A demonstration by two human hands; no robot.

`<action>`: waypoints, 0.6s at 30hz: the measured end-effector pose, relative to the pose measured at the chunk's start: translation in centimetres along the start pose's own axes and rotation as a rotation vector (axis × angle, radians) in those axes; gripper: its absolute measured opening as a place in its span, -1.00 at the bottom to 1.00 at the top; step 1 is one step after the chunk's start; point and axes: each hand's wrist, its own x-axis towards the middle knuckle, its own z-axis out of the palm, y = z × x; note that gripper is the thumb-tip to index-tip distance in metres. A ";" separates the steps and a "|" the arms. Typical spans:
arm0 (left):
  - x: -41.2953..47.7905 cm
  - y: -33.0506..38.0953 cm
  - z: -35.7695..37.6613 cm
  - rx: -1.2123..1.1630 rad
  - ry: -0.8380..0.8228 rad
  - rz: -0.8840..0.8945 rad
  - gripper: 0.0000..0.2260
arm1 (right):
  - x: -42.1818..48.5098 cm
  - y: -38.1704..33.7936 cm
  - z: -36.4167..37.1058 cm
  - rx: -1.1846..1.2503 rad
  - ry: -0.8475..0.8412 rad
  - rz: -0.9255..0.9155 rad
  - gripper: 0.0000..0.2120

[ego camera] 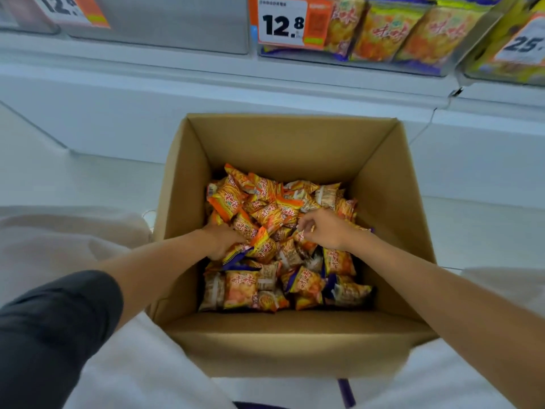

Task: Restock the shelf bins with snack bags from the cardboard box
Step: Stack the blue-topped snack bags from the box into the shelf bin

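One open cardboard box sits on the floor right in front of the person, and two hands reach down into it. The left hand curls its fingers round a bunch of snack bags, and the right hand pinches one little bag, with the rest heaped on the box bottom, too many to count. Farther off are four clear shelf bins in a row, one with big yellow bags, and three price tags
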 end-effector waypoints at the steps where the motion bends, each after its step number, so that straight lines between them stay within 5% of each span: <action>1: -0.1 0.2 -0.1 0.022 0.041 0.016 -0.40 | -0.2 0.0 -0.1 -0.002 0.005 -0.003 -0.89; 3: -0.2 0.7 -1.1 -0.182 0.192 0.000 -0.47 | -0.7 -0.3 -0.5 0.015 0.033 -0.008 -0.88; 6: -0.9 2.1 -4.5 -1.076 0.390 -0.138 -0.27 | -1.4 -1.4 -1.7 0.156 0.065 -0.026 -0.67; 9: -2.2 4.3 -7.9 -1.767 0.281 -0.125 -0.16 | -2.4 -3.3 -2.6 0.373 0.054 -0.063 -0.29; 11: -3.1 5.1 -9.4 -2.012 0.119 -0.107 -0.34 | -2.7 -4.0 -2.7 0.460 0.181 -0.089 -0.36; 15: -4.3 6.0 -10.4 -1.928 -0.072 -0.130 -0.41 | -3.3 -4.2 -3.8 0.596 0.309 -0.040 -0.69; 18: -4.2 6.5 -10.0 -1.532 0.214 -0.076 -0.45 | -3.6 -3.4 -4.8 0.611 0.203 -0.008 -0.75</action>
